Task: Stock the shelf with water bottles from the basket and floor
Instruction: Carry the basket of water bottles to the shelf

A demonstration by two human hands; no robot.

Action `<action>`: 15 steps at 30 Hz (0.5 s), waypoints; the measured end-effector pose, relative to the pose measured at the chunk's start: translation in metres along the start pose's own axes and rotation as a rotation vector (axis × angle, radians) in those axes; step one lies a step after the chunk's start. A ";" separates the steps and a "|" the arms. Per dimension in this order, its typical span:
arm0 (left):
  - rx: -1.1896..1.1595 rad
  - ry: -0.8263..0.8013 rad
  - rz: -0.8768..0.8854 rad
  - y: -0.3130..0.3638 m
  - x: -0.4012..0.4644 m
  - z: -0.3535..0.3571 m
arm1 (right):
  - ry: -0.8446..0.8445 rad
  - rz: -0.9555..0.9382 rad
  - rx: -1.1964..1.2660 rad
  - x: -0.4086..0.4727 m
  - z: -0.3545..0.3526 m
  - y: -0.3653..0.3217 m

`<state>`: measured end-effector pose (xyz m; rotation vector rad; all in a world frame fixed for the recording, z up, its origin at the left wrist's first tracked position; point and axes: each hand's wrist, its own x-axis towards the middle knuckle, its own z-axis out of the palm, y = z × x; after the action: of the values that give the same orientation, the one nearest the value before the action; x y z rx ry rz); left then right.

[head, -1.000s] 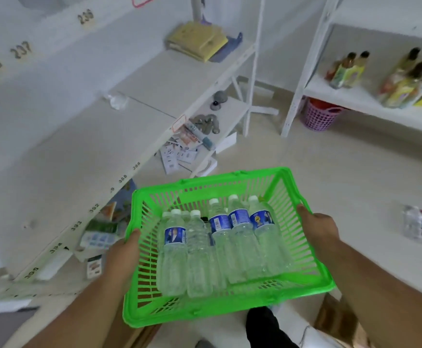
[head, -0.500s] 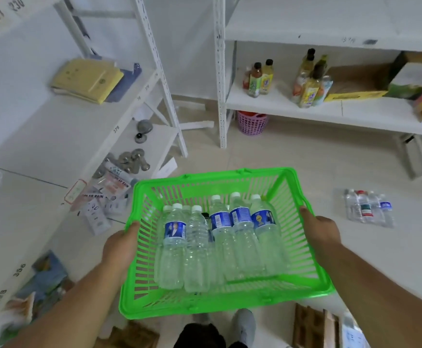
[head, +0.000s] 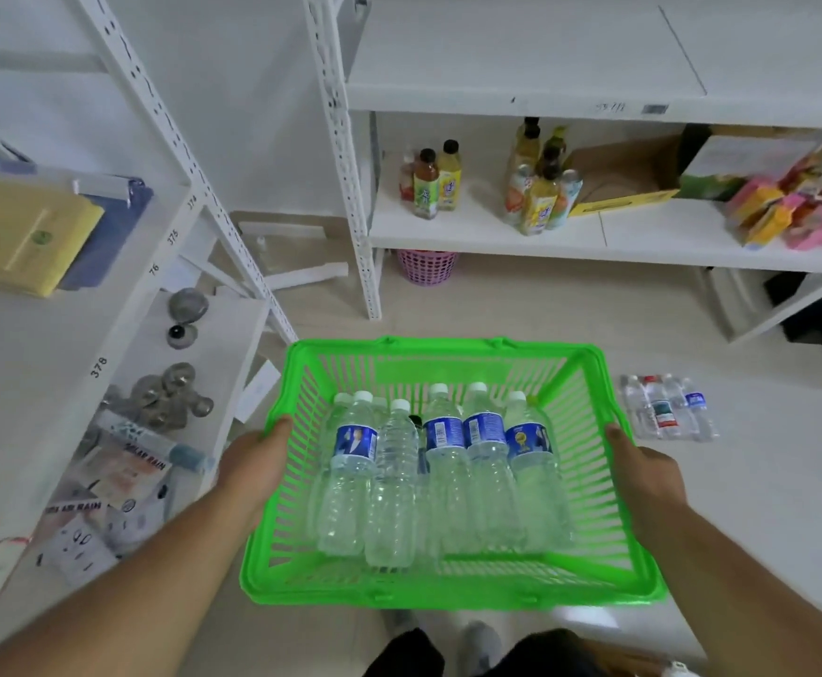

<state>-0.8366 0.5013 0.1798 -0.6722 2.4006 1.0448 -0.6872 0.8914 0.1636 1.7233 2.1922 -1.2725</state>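
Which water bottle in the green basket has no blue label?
The second bottle from the left in the green basket: its ribbed body is bare and clear, while its neighbours wear blue labels.

Left hand (head: 252, 461) and right hand (head: 643, 473) outstretched, fingers gripping.

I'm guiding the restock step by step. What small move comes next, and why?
Probably set the green basket down at the shelf ahead: the left hand and right hand both grip its rim, so neither can lift the water bottles.
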 end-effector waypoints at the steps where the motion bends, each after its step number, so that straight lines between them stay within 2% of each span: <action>1: 0.033 0.007 0.015 0.011 0.010 0.003 | 0.004 0.008 -0.002 0.008 0.002 -0.006; 15: 0.293 -0.057 -0.004 0.140 0.145 0.073 | -0.038 0.092 0.053 0.158 0.042 -0.103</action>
<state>-1.0181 0.6035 0.1301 -0.5348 2.4330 0.6794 -0.8479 0.9846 0.1105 1.7809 2.0505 -1.3417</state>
